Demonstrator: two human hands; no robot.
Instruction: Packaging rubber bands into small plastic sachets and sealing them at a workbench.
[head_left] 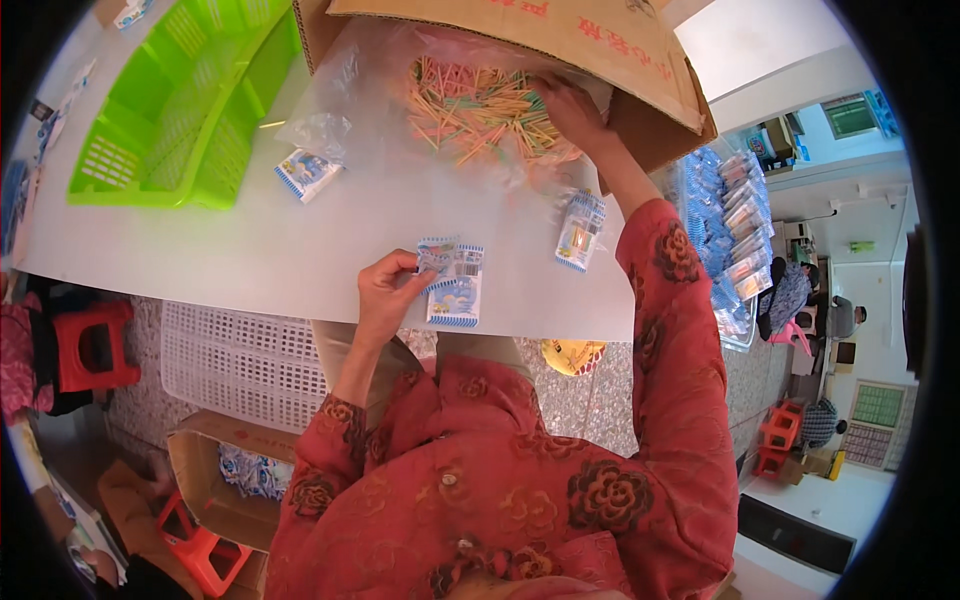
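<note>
My left hand [385, 294] is closed, with thumb and fingers pinching a small blue-and-white packet [436, 259]. Beneath that packet, another blue-and-white packet [455, 305] lies at the near edge of the table. My right hand [574, 113] reaches to the mouth of a cardboard box [650, 140] lying on its side. Its fingers touch a heap of thin pink, yellow and green sticks [480, 112] in a clear plastic bag [340, 85]. The fingertips are partly hidden there, so their grip is unclear. One more packet [579, 232] rests near my right forearm.
A green basket [225, 150] stands at the far left, with a packet [307, 175] beside it. On the right, a clear tub [738, 325] holds many packets. Below the table are a white crate [235, 360], a carton of packets [200, 455] and red stools [95, 345]. Other people sit farther off.
</note>
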